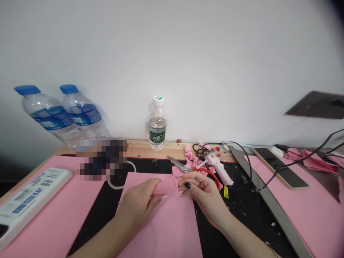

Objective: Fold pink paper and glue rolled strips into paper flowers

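Observation:
A small folded piece of pink paper is held above a large pink sheet. My left hand pinches its left part between thumb and fingers. At the paper's right edge, my right hand has its thumb and fingers closed together; that edge is partly hidden by the fingertips. Just beyond the hands lie scissors with orange handles, partly under other things. A white glue gun rests beside them among crumpled pink paper pieces.
Behind, a small water bottle stands by the wall. Two large bottles with blue caps are at the left, near a white box on pink paper. At the right, a phone lies on pink paper, with black cables nearby.

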Demonstrator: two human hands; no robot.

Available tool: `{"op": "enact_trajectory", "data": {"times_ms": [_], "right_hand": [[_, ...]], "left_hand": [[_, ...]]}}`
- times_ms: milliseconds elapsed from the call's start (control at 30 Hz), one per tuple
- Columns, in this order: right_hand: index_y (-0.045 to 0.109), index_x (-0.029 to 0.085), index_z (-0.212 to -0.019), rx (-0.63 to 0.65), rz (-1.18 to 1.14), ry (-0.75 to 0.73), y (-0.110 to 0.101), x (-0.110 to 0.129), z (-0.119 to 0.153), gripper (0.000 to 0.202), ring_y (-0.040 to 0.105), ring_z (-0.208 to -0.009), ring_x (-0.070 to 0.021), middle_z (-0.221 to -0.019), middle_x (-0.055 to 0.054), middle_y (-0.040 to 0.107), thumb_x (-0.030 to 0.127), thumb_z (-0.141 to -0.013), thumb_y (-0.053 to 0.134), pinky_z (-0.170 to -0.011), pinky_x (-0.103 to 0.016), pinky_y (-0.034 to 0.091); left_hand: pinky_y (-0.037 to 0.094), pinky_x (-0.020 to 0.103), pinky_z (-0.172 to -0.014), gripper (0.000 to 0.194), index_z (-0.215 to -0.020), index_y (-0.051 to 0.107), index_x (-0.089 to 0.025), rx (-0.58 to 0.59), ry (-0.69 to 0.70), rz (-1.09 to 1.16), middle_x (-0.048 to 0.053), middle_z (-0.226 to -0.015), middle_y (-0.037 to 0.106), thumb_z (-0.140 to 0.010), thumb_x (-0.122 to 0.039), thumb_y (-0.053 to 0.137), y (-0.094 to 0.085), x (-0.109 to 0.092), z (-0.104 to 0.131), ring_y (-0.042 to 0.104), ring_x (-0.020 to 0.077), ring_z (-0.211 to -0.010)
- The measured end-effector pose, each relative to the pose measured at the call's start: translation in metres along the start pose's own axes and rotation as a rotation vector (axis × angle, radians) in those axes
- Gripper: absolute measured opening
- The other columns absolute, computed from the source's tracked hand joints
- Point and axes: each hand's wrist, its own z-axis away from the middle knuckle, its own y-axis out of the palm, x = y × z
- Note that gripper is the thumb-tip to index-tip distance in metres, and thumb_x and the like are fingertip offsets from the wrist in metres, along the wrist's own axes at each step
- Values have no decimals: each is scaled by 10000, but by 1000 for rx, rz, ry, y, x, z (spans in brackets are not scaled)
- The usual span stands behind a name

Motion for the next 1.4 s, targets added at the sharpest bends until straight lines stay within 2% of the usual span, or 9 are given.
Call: {"op": "enact_trajectory", "data": {"times_ms": [200,367,633,800,867,1033,1133,1233,1400], "right_hand": [[659,181,-716,-38,66,71,-2,-5,-1,285,632,-563,-139,-599,12,691,215,-523,865,-600,-256,498],[666,164,-726,-33,158,15,-3,-3,-1,183,486,-506,-83,-566,41,584,315,-698,765,-506,-207,378],[481,189,-532,-47,229,-29,-8,-10,0,463,306,-360,-70,-378,67,403,512,-856,548,-419,-225,241],[565,179,-663,-37,117,-23,-9,-9,0,501,351,-364,-90,-480,12,512,601,-883,407,-373,-227,186],[560,186,-734,-46,164,-42,-9,-7,1,422,346,-374,-83,-528,20,529,564,-884,447,-376,-223,185],[417,201,-555,-135,505,-180,-10,-3,5,421,352,-438,-86,-480,40,449,457,-832,603,-429,-230,243],[460,193,-590,29,491,-203,-7,-1,9,422,377,-446,-91,-497,31,455,483,-896,488,-446,-235,268],[497,193,-720,241,320,-81,-2,1,13,380,383,-419,-79,-531,38,481,517,-911,440,-428,-219,275],[432,203,-692,272,320,-33,5,3,17,391,374,-422,-73,-536,44,461,527,-911,439,-417,-201,295]], "left_hand": [[427,253,-517,248,-980,552,-175,40,-61,17,26,-718,673,-925,-328,364,-3,2,-2,636,195,-588],[444,266,-548,244,-1000,544,-177,60,-74,48,32,-771,684,-921,-324,367,-2,4,0,649,205,-639],[427,249,-520,240,-938,561,-197,70,-69,30,11,-705,669,-908,-323,359,-5,2,-2,632,189,-586],[428,247,-520,257,-968,551,-184,37,-11,36,21,-719,675,-931,-340,350,-5,3,-1,634,189,-593],[423,247,-520,282,-961,547,-188,19,17,45,18,-713,666,-948,-367,330,-3,4,1,628,186,-589],[425,244,-546,341,-946,536,-196,33,109,119,11,-723,648,-982,-416,278,0,3,2,612,169,-600],[408,234,-524,366,-907,532,-196,35,164,150,4,-684,626,-987,-438,269,0,-1,0,589,158,-569],[412,226,-517,362,-924,523,-197,61,228,187,-3,-675,616,-994,-434,258,-2,-4,-2,587,149,-562],[487,238,-620,336,-1081,495,-195,107,267,181,23,-838,674,-998,-423,262,-2,-8,-3,651,159,-707]]}}
